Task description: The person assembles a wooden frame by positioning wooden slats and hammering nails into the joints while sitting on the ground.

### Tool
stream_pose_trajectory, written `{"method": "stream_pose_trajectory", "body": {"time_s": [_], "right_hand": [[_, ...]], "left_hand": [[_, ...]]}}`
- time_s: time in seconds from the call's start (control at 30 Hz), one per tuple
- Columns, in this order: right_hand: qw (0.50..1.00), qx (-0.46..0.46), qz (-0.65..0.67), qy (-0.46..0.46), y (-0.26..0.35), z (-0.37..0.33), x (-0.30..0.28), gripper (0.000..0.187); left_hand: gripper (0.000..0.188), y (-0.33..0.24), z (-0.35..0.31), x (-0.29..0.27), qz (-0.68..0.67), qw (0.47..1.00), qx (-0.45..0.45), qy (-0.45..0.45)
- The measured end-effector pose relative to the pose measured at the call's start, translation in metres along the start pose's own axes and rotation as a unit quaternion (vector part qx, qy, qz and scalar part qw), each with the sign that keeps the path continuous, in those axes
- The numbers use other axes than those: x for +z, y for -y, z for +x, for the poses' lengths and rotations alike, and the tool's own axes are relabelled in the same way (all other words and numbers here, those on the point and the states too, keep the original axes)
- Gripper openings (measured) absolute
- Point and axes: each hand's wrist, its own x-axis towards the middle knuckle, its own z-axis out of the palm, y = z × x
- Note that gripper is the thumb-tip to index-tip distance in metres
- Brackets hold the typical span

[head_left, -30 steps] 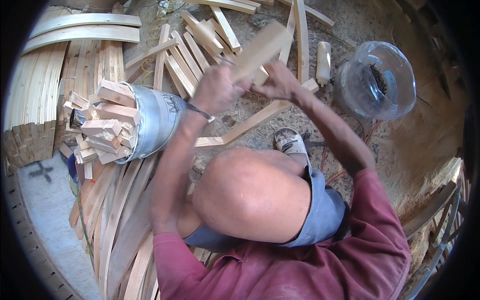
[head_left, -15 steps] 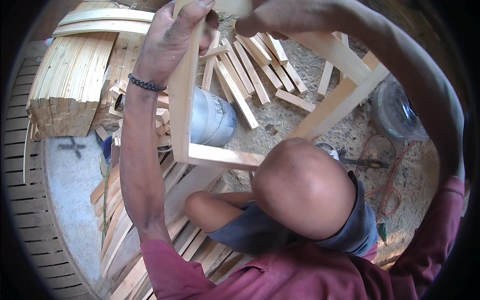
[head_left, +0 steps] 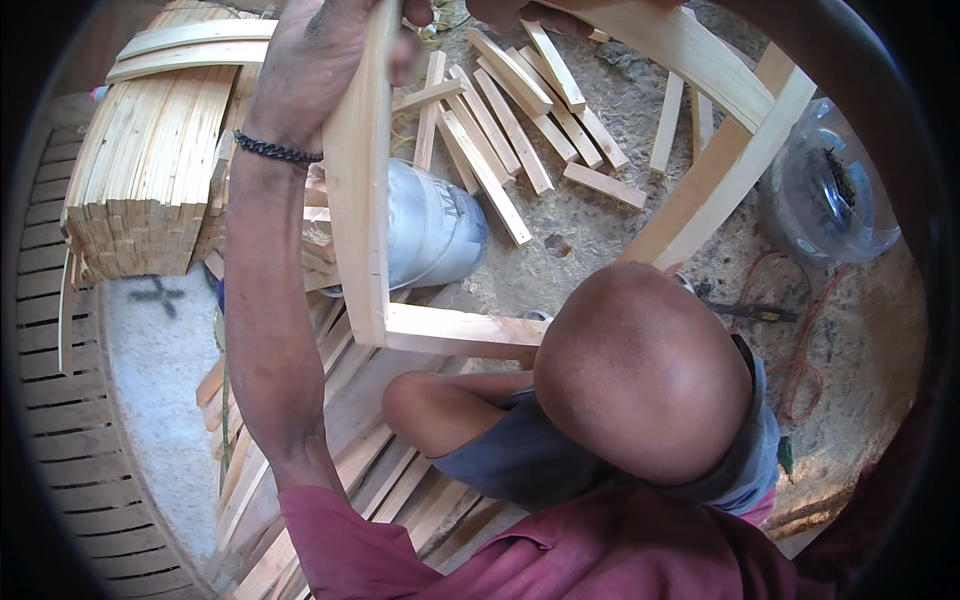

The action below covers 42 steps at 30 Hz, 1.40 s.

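Raised in front of me is a pale wooden frame (head_left: 358,200) made of joined bars, its lower bar partly hidden behind my knee. My left hand (head_left: 308,75) grips the frame's left bar near the upper edge of the view, fingers curled round it. At the top edge, my right hand (head_left: 530,14) has its fingers bent over the frame's upper part; most of this hand is cut off by the picture. The corner where two bars cross (head_left: 765,120) shows at the right.
Several short wood pieces (head_left: 512,150) lie on the dirt floor beyond the frame. Close by stands a grey bucket (head_left: 430,225). A stack of wood strips (head_left: 140,170) is at the left, a clear plastic tub (head_left: 830,190) at the right. Long planks (head_left: 360,460) lie beside my leg.
The frame's left bar has shifted slightly downward in view, and its right corner has moved right and up. Both hands sit higher in the picture, still on the frame.
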Motion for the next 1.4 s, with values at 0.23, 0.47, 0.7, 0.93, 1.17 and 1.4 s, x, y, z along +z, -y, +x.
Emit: {"method": "stream_pose_trajectory", "body": {"time_s": [0.23,0.47,0.7,0.93,1.17,1.4], "right_hand": [[0.999,-0.026,0.021,-0.007,-0.002,-0.007,0.03,0.039],[1.0,-0.015,0.019,-0.009,-0.003,-0.008,0.028,0.04],[0.999,0.036,0.027,-0.008,-0.054,-0.002,0.011,0.04],[0.975,0.181,0.115,-0.054,-0.207,-0.013,0.036,0.041],[0.948,0.192,0.134,-0.215,-0.258,-0.089,0.154,0.046],[0.898,0.33,0.273,-0.101,-0.283,-0.129,0.207,0.032]], "left_hand": [[0.037,0.012,-0.005,-0.008,0.021,0.999,0.032,0.003],[0.036,0.016,-0.006,0.001,-0.003,0.998,0.052,-0.026],[0.042,0.048,-0.011,0.015,0.067,0.997,0.025,-0.033],[0.038,0.137,-0.035,0.041,0.15,0.988,0.033,-0.027],[0.038,0.221,-0.029,0.084,0.245,0.963,0.084,0.08],[0.042,0.285,-0.036,0.104,0.313,0.932,0.058,0.175]]}}
